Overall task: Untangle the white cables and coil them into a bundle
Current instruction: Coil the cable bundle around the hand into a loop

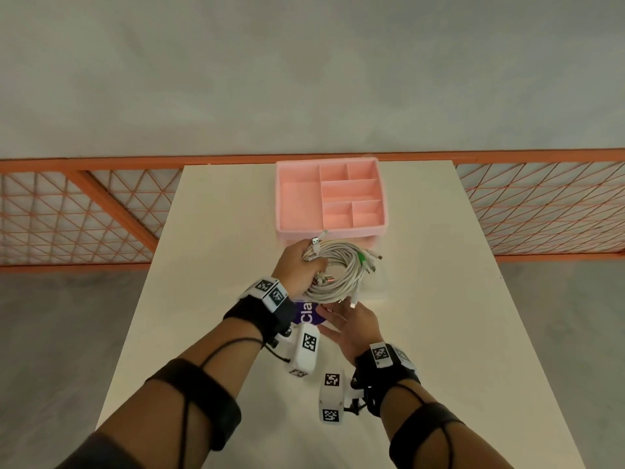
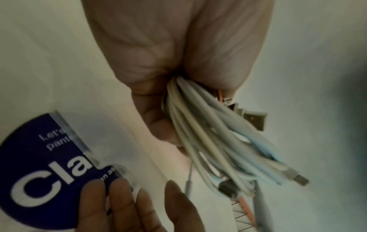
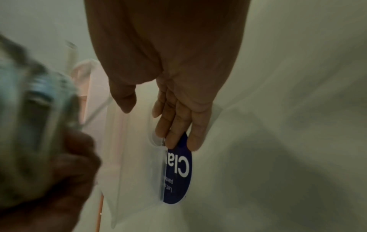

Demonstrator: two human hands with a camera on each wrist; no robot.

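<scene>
**Cable coil, held, near finish**

Item: white cables, wound in a ring, centre of frame, raised above the bench, just before a pink tray. Gripped at one side by left hand, fingers curled round the strands. Right hand below, fingers straight, resting on a blue sticker by a clear sleeve. Handling: grip kept firm; loose plugs tucked in so loops don't spring.

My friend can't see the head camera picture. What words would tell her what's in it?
A left hand grips a coiled bundle of white cables above a white table. The right hand, open, reaches beneath it. A pink divided tray sits behind.
</scene>
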